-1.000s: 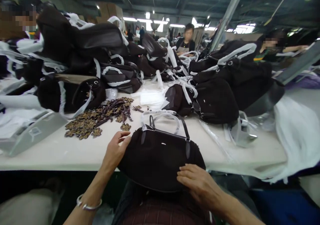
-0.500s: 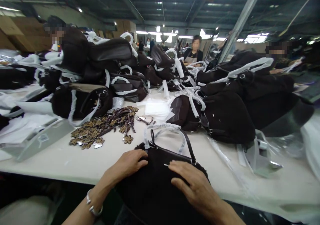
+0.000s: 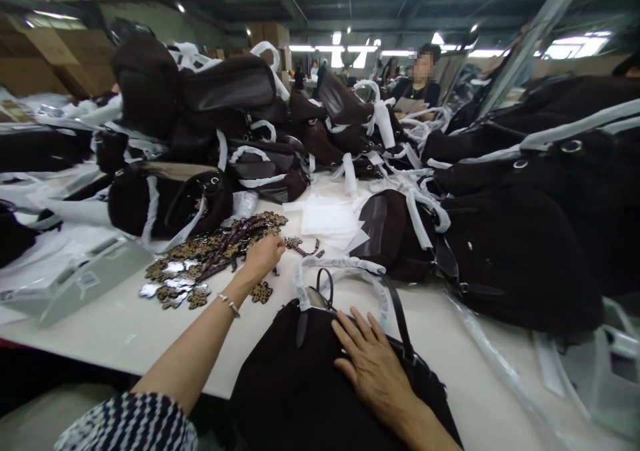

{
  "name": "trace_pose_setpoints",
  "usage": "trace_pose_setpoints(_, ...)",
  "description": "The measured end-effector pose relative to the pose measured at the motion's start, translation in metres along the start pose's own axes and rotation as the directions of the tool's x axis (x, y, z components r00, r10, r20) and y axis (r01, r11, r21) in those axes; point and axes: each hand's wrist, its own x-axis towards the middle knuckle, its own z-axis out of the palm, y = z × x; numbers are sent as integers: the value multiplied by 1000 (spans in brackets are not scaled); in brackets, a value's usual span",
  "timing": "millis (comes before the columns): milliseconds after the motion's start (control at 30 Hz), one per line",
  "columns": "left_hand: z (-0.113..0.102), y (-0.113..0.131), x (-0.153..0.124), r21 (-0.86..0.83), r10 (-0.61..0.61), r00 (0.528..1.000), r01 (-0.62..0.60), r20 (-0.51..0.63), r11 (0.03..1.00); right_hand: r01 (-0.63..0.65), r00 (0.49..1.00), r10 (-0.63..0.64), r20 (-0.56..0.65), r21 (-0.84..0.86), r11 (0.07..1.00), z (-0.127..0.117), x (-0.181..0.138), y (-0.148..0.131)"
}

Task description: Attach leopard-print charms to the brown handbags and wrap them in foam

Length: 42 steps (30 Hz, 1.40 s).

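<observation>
Head view: the black bag [image 3: 295,384] sits at the near side of the white table [image 3: 125,331], its lower end cut off by the bottom of the frame, and the right hand [image 3: 373,367] lies flat on its front with the fingers spread wide, covering part of the upper edge. The left hand [image 3: 265,259] reaches over the heap of patterned charms [image 3: 220,251] with its fingers curled narrow; their tips turn away from the camera, so I cannot tell whether they pinch anything or touch the charm with a braided strap [image 3: 296,244] just beside them. Single charms in the heap overlap too much to separate, and glare whitens several at its near left end. The clear plastic tray [image 3: 615,364] is cut off at the right edge, and the co-worker [image 3: 417,97] beyond the piled bags [image 3: 225,91] is partly hidden by them. Half a second ago the left hand rested on the bag's upper left corner; now it is well apart from it, and a striped sleeve [image 3: 130,427] has come into view. The right hand has stayed on the bag, its fingers now fanned further apart.
</observation>
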Motion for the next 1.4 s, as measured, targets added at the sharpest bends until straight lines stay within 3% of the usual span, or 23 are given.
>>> trace_pose_setpoints(167, 28, -1, 23, -53, 81, 997, -81, 7, 995, -20, 1000, 20, -17, 22, 1000, 3, 5, 4)
trace_pose_setpoints(300, 38, -1, 36, -159, 45, 999, -42, 13, 986, -24, 1000, 24, -19, 46, 999, 1, 4, 3)
trace_pose_setpoints(467, 20, 0, 39, -391, -68, 998, 56, -17, 919, -23, 998, 28, -59, 83, 996, -4, 3, 1)
trace_pose_setpoints(600, -4, 14, 10, -630, -54, 998, 59, 28, 775, -4, 996, 15, -91, 120, 993, -5, 1, 3)
trace_pose_setpoints(700, -20, 30, -33, -818, 23, 993, 81, 114, 569, 15, 986, 19, -167, 200, 980, -14, 0, 5)
trace_pose_setpoints(800, -30, 48, -82, -963, 120, 966, 208, 229, 170, 36, 932, 83, -352, 319, 947, -42, -2, -4)
trace_pose_setpoints(867, -32, 62, -113, -958, 156, 946, 287, 284, 5, 42, 877, 165, -451, 414, 909, -71, -5, -18)
trace_pose_setpoints(967, -27, 83, -154, -934, 178, 928, 346, 327, -85, 8, 816, 324, -479, 569, 822, -111, -11, -47)
trace_pose_setpoints(1067, -16, 102, -188, -927, 183, 926, 356, 331, -122, -95, 806, 478, -348, 721, 686, -128, -20, -72)
trace_pose_setpoints(1233, 1, 123, -230, -942, 131, 942, 323, 310, -95, -248, 844, 533, 54, 921, 301, -113, -44, -88)
trace_pose_setpoints(1300, 4, 126, -242, -948, 121, 944, 314, 306, -59, -270, 825, 548, 139, 948, 167, -105, -56, -89)
trace_pose_setpoints(1400, 7, 127, -256, -952, 135, 944, 307, 302, -15, -280, 788, 580, 206, 959, 39, -100, -73, -90)
